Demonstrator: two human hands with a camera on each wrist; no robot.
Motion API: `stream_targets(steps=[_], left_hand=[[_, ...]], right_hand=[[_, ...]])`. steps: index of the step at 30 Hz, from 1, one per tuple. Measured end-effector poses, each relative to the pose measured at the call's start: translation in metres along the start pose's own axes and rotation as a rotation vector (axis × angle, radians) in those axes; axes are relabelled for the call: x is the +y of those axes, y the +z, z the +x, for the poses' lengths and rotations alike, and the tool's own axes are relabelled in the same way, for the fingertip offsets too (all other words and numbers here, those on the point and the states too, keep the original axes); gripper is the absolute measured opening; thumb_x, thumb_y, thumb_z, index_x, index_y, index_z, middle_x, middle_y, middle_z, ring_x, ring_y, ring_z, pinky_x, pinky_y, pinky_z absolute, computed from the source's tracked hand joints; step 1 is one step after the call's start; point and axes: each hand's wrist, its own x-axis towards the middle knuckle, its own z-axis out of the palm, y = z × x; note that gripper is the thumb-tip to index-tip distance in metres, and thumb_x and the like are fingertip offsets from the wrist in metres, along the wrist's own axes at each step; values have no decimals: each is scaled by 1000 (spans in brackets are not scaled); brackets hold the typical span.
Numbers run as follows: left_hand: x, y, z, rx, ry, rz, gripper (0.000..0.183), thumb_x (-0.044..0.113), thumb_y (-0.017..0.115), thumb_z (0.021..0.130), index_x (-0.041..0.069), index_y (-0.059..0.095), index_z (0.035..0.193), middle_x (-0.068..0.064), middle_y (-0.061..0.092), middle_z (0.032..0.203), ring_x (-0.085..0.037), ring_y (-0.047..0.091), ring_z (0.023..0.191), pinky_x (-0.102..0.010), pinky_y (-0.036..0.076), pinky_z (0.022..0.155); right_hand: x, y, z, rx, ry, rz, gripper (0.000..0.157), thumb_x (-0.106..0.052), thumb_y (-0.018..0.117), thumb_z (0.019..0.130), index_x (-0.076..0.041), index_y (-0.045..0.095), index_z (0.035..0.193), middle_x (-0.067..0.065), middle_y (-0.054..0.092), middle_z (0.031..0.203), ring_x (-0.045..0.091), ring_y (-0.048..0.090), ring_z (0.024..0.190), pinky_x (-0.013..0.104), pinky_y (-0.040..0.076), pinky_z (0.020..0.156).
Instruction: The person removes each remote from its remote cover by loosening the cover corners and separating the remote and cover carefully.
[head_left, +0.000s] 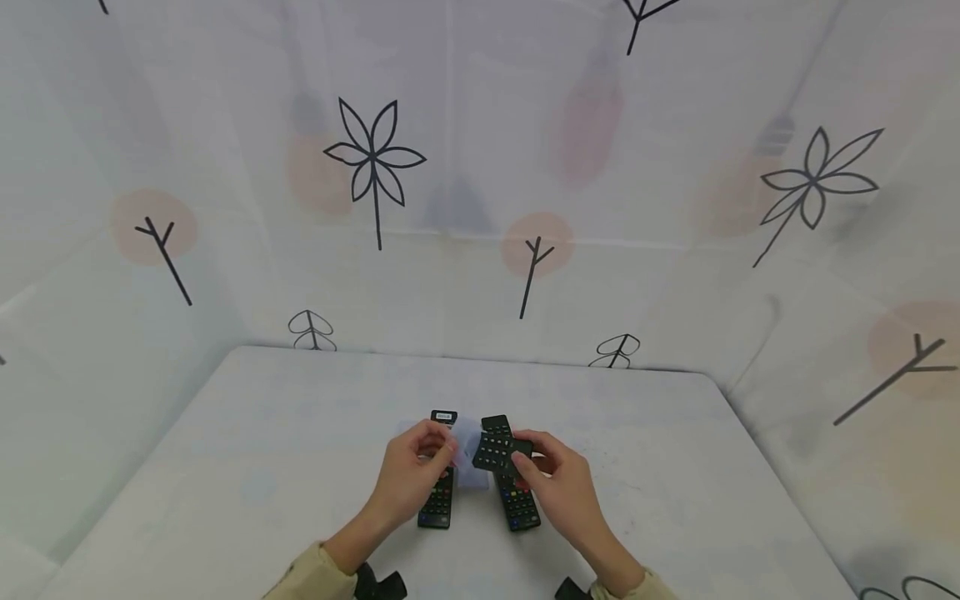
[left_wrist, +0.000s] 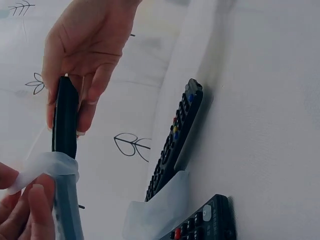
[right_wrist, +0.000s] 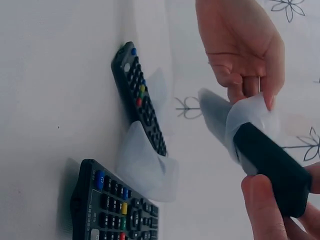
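Observation:
My right hand point(head_left: 561, 479) holds a black remote control point(head_left: 492, 451) by one end above the table. A translucent plastic sleeve point(left_wrist: 68, 200) covers the other end of this remote, its edge bunched round the middle. Between thumb and fingers my left hand point(head_left: 408, 468) pinches the sleeve's edge, which stretches out in the left wrist view. In the right wrist view the bare end of the held remote point(right_wrist: 272, 167) sits in the right fingers. Below the hands, a left remote point(head_left: 436, 505) and a right remote point(head_left: 519, 503) lie on the table with coloured buttons.
Between the lying remotes is translucent plastic point(head_left: 472, 477), also visible as a crumpled sleeve point(right_wrist: 142, 165) in the right wrist view. The white table point(head_left: 262, 467) has its far edge against a patterned cloth wall point(head_left: 457, 292).

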Motion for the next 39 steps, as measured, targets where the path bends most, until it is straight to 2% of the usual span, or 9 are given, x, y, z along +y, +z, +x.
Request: stream_targets(steps=[3,9,12,17,21,25,30,39], left_hand=[[-2,1,1,-11,12,38,5,10,67,94,9,63,93,0,65,88,-15,65,80,-28,56,65],[-3,3,3,9,0,146,18,24,74,91,16,59,85,6,62,85,-11,61,80,-26,52,66],[-1,3,3,19,-4,170,18,27,74,91,16,61,86,7,61,84,-12,59,79,-26,50,68],[0,2,5,30,-9,174,15,25,75,91,14,65,88,6,63,84,-12,59,78,-26,51,68],[-1,1,5,31,-39,157,14,23,76,90,13,66,88,4,63,83,-13,59,73,-26,52,61],[1,0,5,29,-61,126,12,19,76,89,12,67,88,1,63,83,-15,59,70,-27,52,54],[1,-3,6,32,-63,121,10,17,76,89,12,68,88,0,63,84,-17,58,71,-27,51,52],[1,-5,6,27,-81,136,8,18,76,90,13,70,89,1,63,83,-17,58,70,-28,52,51]], right_hand=[[1,0,1,7,3,-19,28,-7,73,90,-10,69,118,9,68,114,19,71,90,29,58,68],[3,1,0,0,-11,-9,28,-2,75,87,-16,73,112,7,69,115,20,71,91,28,58,68],[4,1,1,6,-21,-10,29,-2,76,86,-18,74,111,5,70,114,19,71,92,27,58,70],[5,-2,1,9,-34,-37,28,-6,77,87,-16,73,112,4,71,114,18,71,93,28,57,76],[6,-4,0,-5,-8,-50,27,-8,75,89,-13,72,115,6,70,116,20,70,96,27,57,76],[6,-8,0,-20,34,-10,29,-6,73,90,-9,70,118,7,69,116,22,69,98,28,57,75],[5,-12,0,-32,63,48,30,-1,70,90,-7,69,119,9,68,117,24,69,98,29,57,76],[6,-15,0,-18,90,58,30,3,69,90,-7,69,119,10,67,117,23,69,98,29,57,76]])
